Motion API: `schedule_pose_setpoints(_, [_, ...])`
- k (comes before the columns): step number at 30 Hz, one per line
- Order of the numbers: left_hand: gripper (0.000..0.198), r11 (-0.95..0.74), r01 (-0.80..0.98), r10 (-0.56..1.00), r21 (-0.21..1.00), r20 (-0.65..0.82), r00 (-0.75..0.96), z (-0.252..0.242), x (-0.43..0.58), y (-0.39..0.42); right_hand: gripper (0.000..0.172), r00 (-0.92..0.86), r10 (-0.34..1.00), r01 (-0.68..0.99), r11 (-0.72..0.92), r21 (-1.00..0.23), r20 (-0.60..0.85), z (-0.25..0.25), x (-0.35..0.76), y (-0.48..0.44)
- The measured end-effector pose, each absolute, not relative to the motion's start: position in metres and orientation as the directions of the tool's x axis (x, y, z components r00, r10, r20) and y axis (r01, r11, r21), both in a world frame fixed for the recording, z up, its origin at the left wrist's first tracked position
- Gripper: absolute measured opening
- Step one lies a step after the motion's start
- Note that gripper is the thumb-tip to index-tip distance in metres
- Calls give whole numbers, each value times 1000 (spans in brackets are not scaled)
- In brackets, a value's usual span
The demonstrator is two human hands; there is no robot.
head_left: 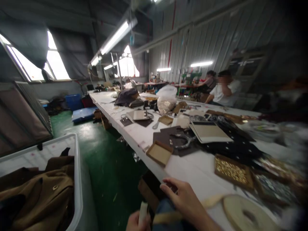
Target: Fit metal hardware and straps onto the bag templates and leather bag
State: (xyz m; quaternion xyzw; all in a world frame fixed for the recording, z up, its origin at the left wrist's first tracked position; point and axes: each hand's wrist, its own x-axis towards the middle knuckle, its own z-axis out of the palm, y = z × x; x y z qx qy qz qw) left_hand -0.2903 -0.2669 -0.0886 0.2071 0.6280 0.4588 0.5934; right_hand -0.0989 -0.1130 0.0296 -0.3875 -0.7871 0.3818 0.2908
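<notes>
At the bottom centre my left hand (138, 222) is closed round a small pale strip (143, 212). My right hand (184, 197) is higher and to the right, over the near table edge, its fingers curled together; what lies between them is too small to make out. A cream tape (211, 201) runs from a large roll (247, 213) on the table and passes behind my right wrist. Below the hands is a dark brown open box (150, 189) beside the table edge.
The long white table (190, 166) holds a cardboard tray (159, 153), a box of gold pieces (232, 170), pale panels (210, 132) and a plastic bag (166, 100). A white bin (79, 179) with brown material stands left. People sit beyond the table.
</notes>
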Motion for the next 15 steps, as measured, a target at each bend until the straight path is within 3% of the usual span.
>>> schedule_pose_setpoints(2, [70, 443, -280, 834, 852, -506, -220, -101, -290, -270, 42, -471, 881, 377, 251, -891, 49, 2, -71, -150])
schedule_pose_setpoints(4, [66, 350, -281, 898, 894, -405, -171, -105, -286, -264, 44, -374, 926, 376, 110, -920, -43, -17, -42, -173])
schedule_pose_setpoints(8, [57, 375, -243, 922, 895, -386, 0, -89, -259, -236, 49, -232, 954, 343, -100, -934, -188, -42, 8, -199])
schedule_pose_setpoints(15, [49, 387, -37, 880, 922, -356, 314, -58, -169, -214, 70, -201, 962, 60, -174, -983, -183, -47, 34, -212])
